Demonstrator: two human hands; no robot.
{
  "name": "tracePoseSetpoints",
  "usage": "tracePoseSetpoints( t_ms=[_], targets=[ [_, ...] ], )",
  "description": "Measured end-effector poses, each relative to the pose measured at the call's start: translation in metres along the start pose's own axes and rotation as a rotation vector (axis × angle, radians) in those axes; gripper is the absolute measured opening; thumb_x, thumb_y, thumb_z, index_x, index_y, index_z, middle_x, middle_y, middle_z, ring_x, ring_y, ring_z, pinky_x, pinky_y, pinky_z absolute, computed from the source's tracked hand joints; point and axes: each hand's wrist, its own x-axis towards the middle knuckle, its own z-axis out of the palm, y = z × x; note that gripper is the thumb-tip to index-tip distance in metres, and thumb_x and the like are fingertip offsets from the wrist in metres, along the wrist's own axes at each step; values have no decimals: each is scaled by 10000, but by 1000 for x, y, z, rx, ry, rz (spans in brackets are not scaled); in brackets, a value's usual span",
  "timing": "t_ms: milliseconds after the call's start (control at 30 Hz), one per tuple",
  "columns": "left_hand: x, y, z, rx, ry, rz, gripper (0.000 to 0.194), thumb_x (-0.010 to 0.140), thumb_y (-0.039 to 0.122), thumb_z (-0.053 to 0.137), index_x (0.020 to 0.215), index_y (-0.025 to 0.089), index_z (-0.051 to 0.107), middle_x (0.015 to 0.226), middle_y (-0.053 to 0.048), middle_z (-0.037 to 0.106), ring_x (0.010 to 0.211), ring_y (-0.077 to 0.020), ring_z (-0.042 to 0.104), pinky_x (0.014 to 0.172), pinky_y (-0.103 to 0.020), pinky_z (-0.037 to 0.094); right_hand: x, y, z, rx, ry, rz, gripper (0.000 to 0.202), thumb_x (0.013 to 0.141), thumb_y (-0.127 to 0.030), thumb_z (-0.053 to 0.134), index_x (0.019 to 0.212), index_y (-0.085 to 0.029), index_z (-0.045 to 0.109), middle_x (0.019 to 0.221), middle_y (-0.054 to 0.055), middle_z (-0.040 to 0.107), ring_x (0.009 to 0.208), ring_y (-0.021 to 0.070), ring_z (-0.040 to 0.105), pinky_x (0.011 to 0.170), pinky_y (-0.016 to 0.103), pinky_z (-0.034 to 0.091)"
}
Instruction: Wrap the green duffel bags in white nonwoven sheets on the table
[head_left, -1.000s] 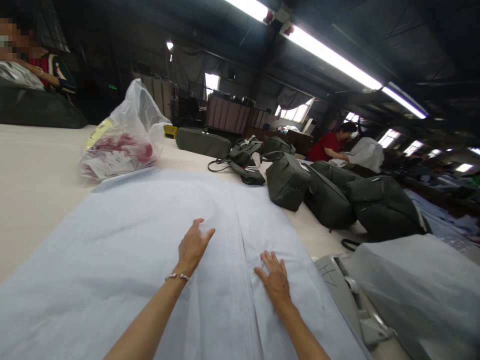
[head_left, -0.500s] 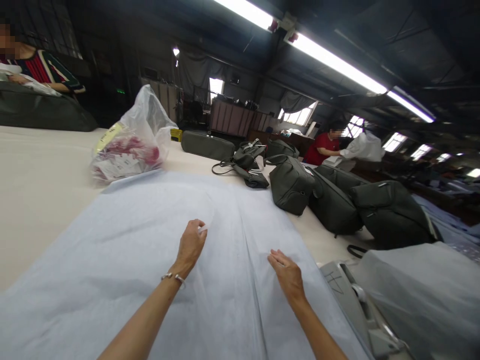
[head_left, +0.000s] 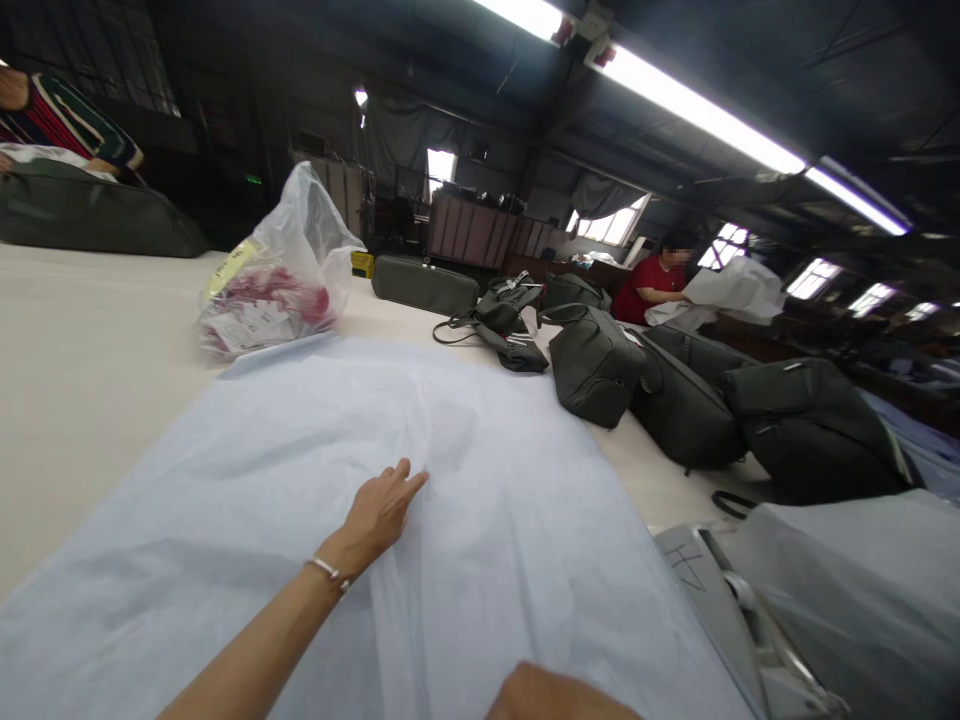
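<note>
Low pass open leftward from my left hand (head_left: 381, 510), over the pale sheet (head_left: 225, 500) to bare tabletop (head_left: 90, 330). Ahead, a gap between plastic bag (head_left: 274, 300) and small strapped bag (head_left: 501, 310) — dark case (head_left: 424, 287) behind. Right side blocked: bulky dark bags (head_left: 596, 370), then grey device (head_left: 709, 585) nearer me.

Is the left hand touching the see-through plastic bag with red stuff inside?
Apart. The head view shows a wide stretch of pale sheet between the left hand and the see-through plastic bag.
</note>
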Motion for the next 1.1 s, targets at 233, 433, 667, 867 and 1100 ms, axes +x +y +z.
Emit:
tracePoseSetpoints(
  t_ms=[233, 433, 667, 867, 1100],
  targets=[
    [11, -1, 1, 107, 22, -66, 411, 894, 40, 350, 1209, 141, 594, 1003, -142, 671, 1012, -284, 597, 887, -427, 414, 109, -36, -29, -170, 515, -364, 551, 936, -398, 514, 1443, -193, 443, 1486, 110, 443, 1398, 266, 365, 1175, 496, 238],
    [23, -33, -2, 110, 90, -215, 370, 905, 64, 327, 1041, 96, 669, 836, -160, 686, 892, -311, 632, 806, -439, 414, 165, -2, 11, -327, 474, -246, 657, 959, -547, 420, 1510, -210, 302, 1587, 60, 227, 1482, 269, 128, 1202, 544, 101],
    [31, -63, -30, -67, 219, -384, 300, 951, 234, 371, 930, 171, 663, 992, -114, 642, 948, -262, 604, 775, -362, 445, 178, -1, 10, -338, 500, -126, 670, 970, -595, 326, 1521, -218, 272, 1599, 37, 186, 1490, 246, 81, 1205, 511, 56],
    [42, -32, -12, -108, 180, -274, 573, 877, 387, 601, 1374, 185, 399, 1293, -121, 551, 1124, -254, 552, 812, -326, 469, 191, -1, 3, -341, 508, -101, 683, 965, -619, 300, 1519, -220, 283, 1602, 23, 182, 1490, 248, 86, 1203, 507, 21],
    [54, -14, -13, 45, 101, -146, 383, 885, 53, 410, 1210, 147, 590, 1050, -160, 655, 1021, -304, 576, 889, -456, 407, 197, 0, -1, -352, 542, -91, 686, 964, -623, 294, 1517, -218, 289, 1598, 28, 198, 1487, 250, 106, 1201, 510, 20]
  ],
)
